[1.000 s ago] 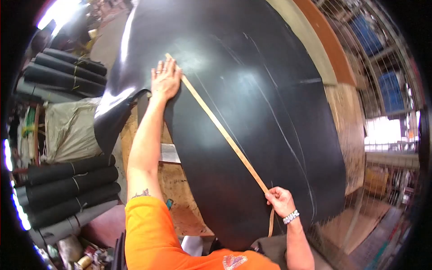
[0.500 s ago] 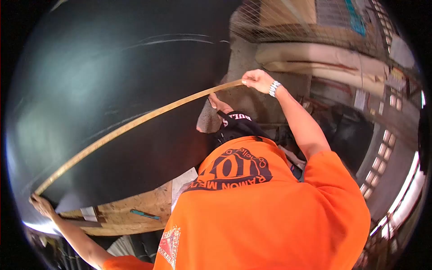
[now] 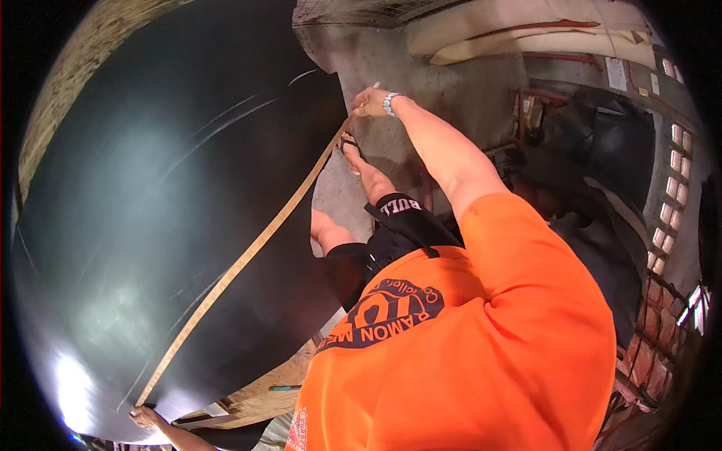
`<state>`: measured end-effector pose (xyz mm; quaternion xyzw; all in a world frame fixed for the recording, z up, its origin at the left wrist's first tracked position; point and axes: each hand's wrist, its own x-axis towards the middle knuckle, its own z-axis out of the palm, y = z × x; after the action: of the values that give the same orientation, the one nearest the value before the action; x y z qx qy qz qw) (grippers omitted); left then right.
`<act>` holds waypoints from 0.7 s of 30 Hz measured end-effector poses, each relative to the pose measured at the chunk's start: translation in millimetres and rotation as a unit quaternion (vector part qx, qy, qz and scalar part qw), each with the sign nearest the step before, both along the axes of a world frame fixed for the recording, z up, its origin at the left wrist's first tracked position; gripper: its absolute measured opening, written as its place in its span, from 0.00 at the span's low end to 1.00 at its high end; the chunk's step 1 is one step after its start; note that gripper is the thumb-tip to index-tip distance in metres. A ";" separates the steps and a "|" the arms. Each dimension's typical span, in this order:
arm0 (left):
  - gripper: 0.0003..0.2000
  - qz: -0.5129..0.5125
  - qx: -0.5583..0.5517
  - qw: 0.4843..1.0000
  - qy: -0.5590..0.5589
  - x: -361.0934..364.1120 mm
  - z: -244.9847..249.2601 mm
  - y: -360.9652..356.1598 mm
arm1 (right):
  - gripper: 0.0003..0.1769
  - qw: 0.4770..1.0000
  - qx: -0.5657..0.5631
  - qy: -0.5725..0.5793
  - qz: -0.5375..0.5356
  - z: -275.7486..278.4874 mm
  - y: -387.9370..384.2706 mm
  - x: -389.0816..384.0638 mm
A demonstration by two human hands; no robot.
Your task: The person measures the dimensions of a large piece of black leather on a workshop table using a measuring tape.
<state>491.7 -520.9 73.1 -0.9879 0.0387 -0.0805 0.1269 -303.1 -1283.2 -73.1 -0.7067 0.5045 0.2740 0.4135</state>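
Observation:
A long yellow-brown measuring tape [image 3: 239,267] with fine marks stretches across a large black sheet [image 3: 173,173]. My left hand [image 3: 148,418] is at the lower left, fingers closed on the tape's near end at the border of the sheet. At the far edge of the sheet, my right hand [image 3: 368,103], with a metal watch [image 3: 391,104] on the wrist, pinches the other end. A small white tip [image 3: 377,85] shows above those fingers. Pale scratch lines run over the sheet, some alongside the tape.
Under the sheet shows a wooden tabletop [image 3: 274,379], with a teal cutter-like tool [image 3: 286,388] on it. My sandalled foot [image 3: 350,149] stands on the concrete floor [image 3: 444,83]. Beige rolls [image 3: 526,30] lie at the back, and dark folded material [image 3: 594,143] is heaped at the right.
The view has turned, and the tape now runs more steeply across the picture. My right hand appears further left, right at the sheet's edge; my left hand appears lower. Both still hold the tape.

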 end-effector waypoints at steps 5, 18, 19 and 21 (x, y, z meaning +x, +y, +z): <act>0.25 -0.020 0.110 0.994 0.004 -16.4 17.9 -27.6 | 0.24 0.988 0.112 0.034 -0.101 -22.4 1.0 5.5; 0.25 -0.037 0.011 0.996 0.081 -16.6 7.7 -23.2 | 0.22 1.000 0.027 -0.007 0.002 56.5 -4.5 -50.7; 0.25 -0.030 0.004 0.996 0.086 -14.8 7.3 -21.9 | 0.27 0.999 0.039 0.023 0.026 78.0 -6.6 -47.7; 0.26 -0.032 0.011 0.995 0.090 -11.4 2.2 -19.2 | 0.25 0.999 0.002 0.006 0.035 92.0 -4.8 -55.0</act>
<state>480.2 -540.1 75.3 -0.9879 0.0821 0.0052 0.1314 -358.2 -1288.0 18.9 -0.7219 0.4810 0.2933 0.4019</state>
